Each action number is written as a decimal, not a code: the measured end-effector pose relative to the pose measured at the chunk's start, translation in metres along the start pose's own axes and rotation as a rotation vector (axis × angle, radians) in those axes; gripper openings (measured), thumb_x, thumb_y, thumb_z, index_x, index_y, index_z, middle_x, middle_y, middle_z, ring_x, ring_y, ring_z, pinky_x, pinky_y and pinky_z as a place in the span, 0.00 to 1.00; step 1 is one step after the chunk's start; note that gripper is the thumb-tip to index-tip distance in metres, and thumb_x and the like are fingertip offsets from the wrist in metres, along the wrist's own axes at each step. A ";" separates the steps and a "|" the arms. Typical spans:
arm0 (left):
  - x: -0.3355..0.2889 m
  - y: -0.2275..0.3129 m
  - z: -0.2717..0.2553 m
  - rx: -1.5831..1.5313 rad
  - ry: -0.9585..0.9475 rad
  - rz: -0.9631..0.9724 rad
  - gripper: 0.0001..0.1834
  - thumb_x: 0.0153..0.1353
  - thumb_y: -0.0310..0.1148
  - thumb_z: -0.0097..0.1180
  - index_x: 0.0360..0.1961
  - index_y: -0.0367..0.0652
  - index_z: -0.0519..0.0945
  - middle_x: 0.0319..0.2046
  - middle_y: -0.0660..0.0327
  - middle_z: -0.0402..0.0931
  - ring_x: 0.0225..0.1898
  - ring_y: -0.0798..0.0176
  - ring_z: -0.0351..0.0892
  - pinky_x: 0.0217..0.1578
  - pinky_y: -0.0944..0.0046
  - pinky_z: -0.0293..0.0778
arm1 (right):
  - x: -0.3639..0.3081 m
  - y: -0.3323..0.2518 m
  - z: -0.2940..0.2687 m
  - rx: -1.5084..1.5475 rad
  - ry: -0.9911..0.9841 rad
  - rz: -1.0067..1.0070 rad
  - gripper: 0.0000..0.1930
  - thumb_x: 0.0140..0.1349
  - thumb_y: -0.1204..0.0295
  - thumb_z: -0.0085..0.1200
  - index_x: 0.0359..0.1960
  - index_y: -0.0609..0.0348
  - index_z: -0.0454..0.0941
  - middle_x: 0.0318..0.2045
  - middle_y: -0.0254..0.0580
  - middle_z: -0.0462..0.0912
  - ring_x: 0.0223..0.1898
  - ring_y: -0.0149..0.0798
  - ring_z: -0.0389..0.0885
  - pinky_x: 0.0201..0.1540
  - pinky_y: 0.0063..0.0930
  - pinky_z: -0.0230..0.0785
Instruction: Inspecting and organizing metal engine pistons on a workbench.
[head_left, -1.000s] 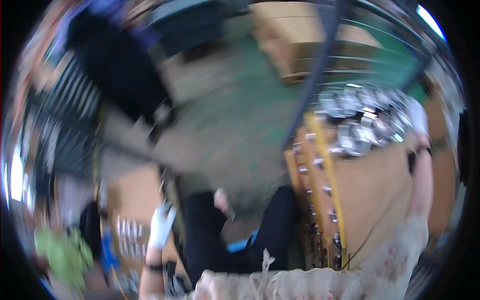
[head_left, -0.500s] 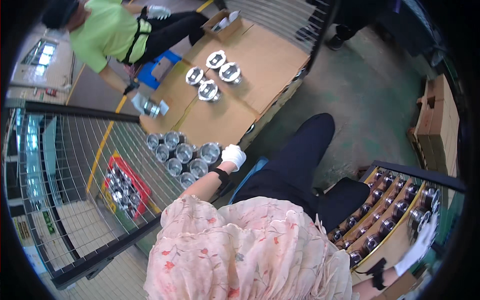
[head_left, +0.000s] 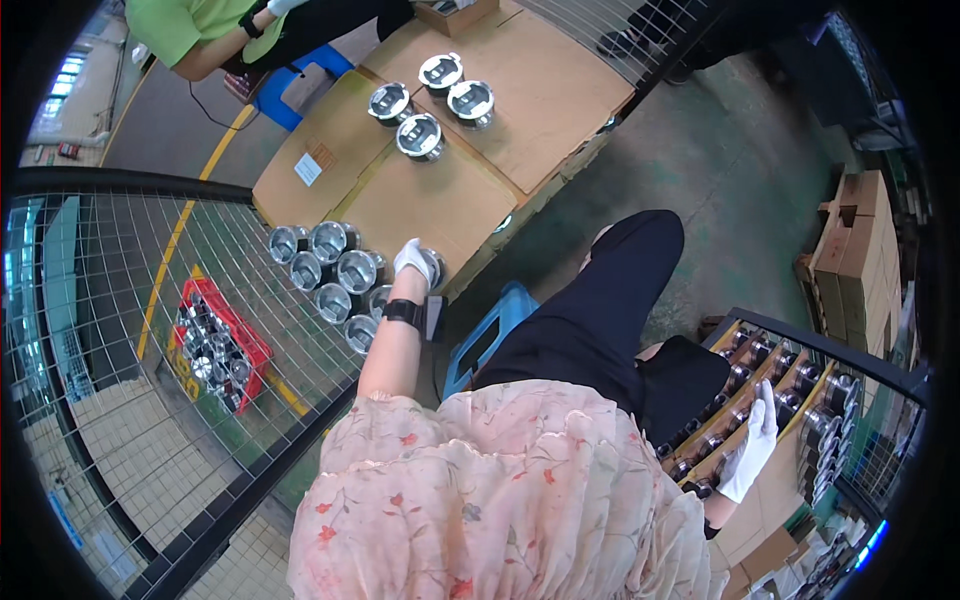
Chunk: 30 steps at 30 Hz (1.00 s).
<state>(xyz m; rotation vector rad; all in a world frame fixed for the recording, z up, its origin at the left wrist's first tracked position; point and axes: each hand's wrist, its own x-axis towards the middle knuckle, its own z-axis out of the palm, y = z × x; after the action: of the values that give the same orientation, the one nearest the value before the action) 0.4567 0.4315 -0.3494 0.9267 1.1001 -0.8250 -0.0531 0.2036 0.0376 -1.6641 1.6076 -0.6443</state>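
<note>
My left hand, in a white glove, is closed around the side of a metal piston at the near left edge of the cardboard-topped table. Its fingertips are partly hidden. Beside it stands a cluster of several more pistons with their round tops up. My right hand, also gloved in white, is over the rows of pistons in a partitioned crate at my right. Its fingers are stretched out, and I see nothing held in them.
Several pistons stand farther back on the table. Wire mesh fencing runs along the left, with a red crate of metal parts beyond it. A blue stool is near my legs. Cardboard boxes are stacked at right. A co-worker is at upper left.
My left hand has gone from beside the piston onto it. My right hand has moved inward and up from the crate's outer side. The co-worker's hand and the piston in it have left the table's edge.
</note>
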 end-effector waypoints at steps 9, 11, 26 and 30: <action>-0.108 -0.044 0.061 0.094 -0.485 -0.036 0.31 0.71 0.56 0.29 0.60 0.43 0.69 0.56 0.51 0.73 0.56 0.45 0.74 0.58 0.41 0.69 | -0.004 0.010 0.023 0.225 -0.043 -0.001 0.16 0.68 0.73 0.50 0.55 0.64 0.76 0.53 0.43 0.79 0.56 0.35 0.74 0.62 0.27 0.61; -0.168 -0.081 0.114 0.202 -0.694 0.012 0.29 0.72 0.52 0.30 0.59 0.41 0.69 0.55 0.51 0.74 0.55 0.47 0.74 0.58 0.45 0.70 | -0.005 0.000 0.031 0.205 -0.074 -0.059 0.15 0.67 0.74 0.50 0.54 0.63 0.77 0.51 0.41 0.80 0.54 0.34 0.75 0.62 0.27 0.63; -0.385 -0.287 0.270 0.865 -1.351 -0.296 0.21 0.70 0.48 0.44 0.47 0.42 0.76 0.39 0.59 0.81 0.38 0.63 0.82 0.35 0.66 0.79 | -0.002 -0.020 0.026 1.560 -0.537 0.159 0.30 0.70 0.53 0.45 0.69 0.51 0.56 0.59 0.53 0.70 0.57 0.49 0.74 0.60 0.46 0.68; -0.438 -0.293 0.254 1.293 -1.560 0.650 0.22 0.70 0.48 0.43 0.38 0.38 0.78 0.32 0.60 0.81 0.30 0.65 0.81 0.30 0.69 0.74 | 0.002 -0.022 0.027 2.046 -0.701 0.233 0.39 0.65 0.37 0.38 0.68 0.51 0.54 0.62 0.56 0.66 0.60 0.60 0.69 0.61 0.56 0.65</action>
<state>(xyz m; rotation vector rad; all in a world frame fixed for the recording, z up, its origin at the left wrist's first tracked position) 0.1740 0.1244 0.0609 1.0897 -1.1998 -1.2503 -0.0178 0.2047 0.0378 -0.0233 0.0818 -0.8613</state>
